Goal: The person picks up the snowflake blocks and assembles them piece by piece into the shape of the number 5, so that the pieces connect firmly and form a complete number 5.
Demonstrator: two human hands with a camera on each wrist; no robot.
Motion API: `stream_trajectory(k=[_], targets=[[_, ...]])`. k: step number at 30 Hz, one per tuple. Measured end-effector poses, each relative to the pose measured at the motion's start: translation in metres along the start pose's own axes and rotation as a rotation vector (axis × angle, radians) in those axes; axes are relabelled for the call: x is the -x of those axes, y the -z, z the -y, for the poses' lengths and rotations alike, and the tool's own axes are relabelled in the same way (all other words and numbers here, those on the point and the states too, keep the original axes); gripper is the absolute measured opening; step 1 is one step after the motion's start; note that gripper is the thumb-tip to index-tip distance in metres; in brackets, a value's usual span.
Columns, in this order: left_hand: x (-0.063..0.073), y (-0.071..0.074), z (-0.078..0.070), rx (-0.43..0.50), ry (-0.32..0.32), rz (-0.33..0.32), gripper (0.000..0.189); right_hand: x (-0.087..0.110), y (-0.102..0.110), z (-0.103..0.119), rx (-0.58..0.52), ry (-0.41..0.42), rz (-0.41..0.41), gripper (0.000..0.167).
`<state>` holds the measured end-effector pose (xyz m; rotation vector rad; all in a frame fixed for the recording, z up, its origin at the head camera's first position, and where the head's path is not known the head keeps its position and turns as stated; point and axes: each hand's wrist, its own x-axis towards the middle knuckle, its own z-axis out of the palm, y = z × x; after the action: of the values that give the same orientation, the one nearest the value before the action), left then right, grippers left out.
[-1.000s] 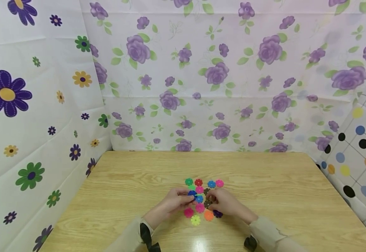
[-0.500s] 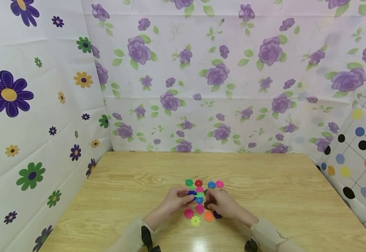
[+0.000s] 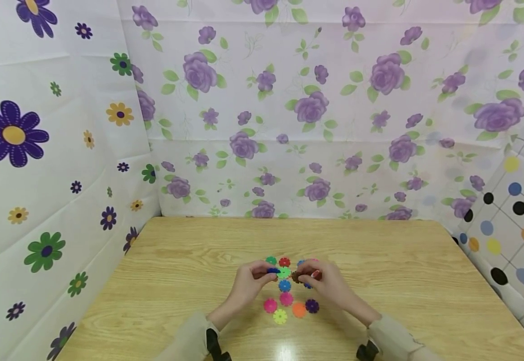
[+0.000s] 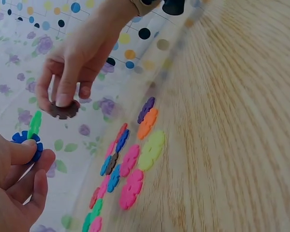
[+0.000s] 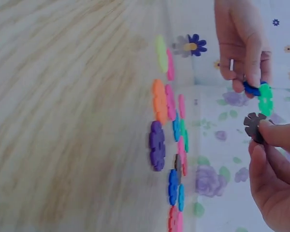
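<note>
My left hand pinches a dark blue snowflake disc between thumb and fingers. A green snowflake disc is joined to it and sticks out from the fingertips towards the right hand. With thumb and fingertips my right hand holds a brown snowflake disc by its edge. Both hands are raised above the table, facing each other. In the right wrist view the brown disc is close to the green one; whether they touch, I cannot tell.
Loose snowflake discs lie flat on the wooden table beneath and around the hands. Among them are a yellow disc, an orange disc and a purple disc. Flowered cloth hangs behind the table.
My right hand has lifted from among the discs on the table, now holding the brown disc. The left hand has risen slightly and turned its joined discs so the green one shows its face.
</note>
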<state>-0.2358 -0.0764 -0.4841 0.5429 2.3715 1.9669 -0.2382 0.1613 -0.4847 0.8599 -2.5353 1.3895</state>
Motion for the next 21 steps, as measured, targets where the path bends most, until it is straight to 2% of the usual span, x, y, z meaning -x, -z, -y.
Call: stream_trajectory(k=[4, 10, 21], targets=[[0.0006, -0.0008, 0.0001, -0.018, -0.023, 0.007, 0.016, 0.0002, 0.0026, 0.0056, -0.023, 0.029, -0.033, 0.013], [0.0006, -0.0013, -0.001, -0.039, -0.013, 0.025, 0.014, -0.001, 0.003, 0.0082, -0.021, 0.042, -0.037, 0.013], [0.0001, -0.0014, -0.0002, -0.06, -0.02, 0.047, 0.011, -0.001, 0.0013, 0.0099, -0.011, 0.031, -0.053, 0.013]])
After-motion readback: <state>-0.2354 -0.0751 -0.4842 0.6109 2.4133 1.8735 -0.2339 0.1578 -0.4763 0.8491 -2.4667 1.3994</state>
